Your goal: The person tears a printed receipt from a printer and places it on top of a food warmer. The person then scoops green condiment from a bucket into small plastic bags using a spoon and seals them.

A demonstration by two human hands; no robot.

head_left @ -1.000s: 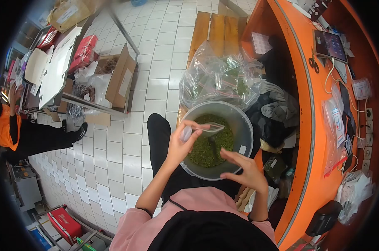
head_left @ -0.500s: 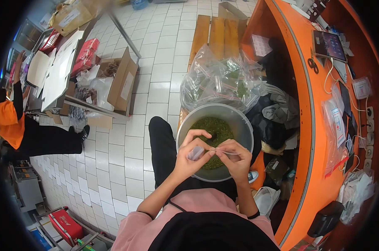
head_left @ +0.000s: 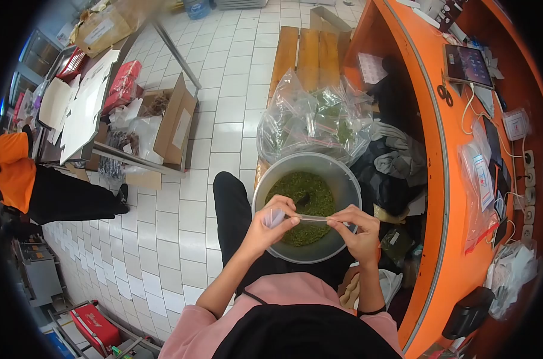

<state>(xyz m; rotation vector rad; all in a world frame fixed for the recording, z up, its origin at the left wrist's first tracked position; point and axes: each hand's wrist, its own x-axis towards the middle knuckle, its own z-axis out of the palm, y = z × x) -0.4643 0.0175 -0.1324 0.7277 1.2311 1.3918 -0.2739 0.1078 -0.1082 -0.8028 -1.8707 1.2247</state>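
Observation:
A small clear plastic bag (head_left: pixel 312 219) is stretched between my two hands above the tub. My left hand (head_left: pixel 272 224) pinches its left end, with some more clear plastic against the fingers. My right hand (head_left: pixel 356 230) pinches the right end between thumb and fingers. Below them stands a round translucent tub (head_left: pixel 348 190) holding chopped green material (head_left: pixel 290 185), with a dark object stuck in it. Just beyond the tub, a large clear bag (head_left: pixel 313 122) contains smaller zip bags, some with green contents.
An orange counter (head_left: pixel 430 179) curves along the right, bearing a tablet (head_left: pixel 468 64) and scissors (head_left: pixel 445 95). Dark and grey clothes (head_left: pixel 397 155) lie beside the tub. At left are a cardboard box (head_left: pixel 174 122), a table (head_left: pixel 87 107) and a person in orange (head_left: pixel 15 170).
My right hand came in from apart, gripped the bag's edge and then moved right, drawing it out straight. The person at left has lowered an arm and shifted.

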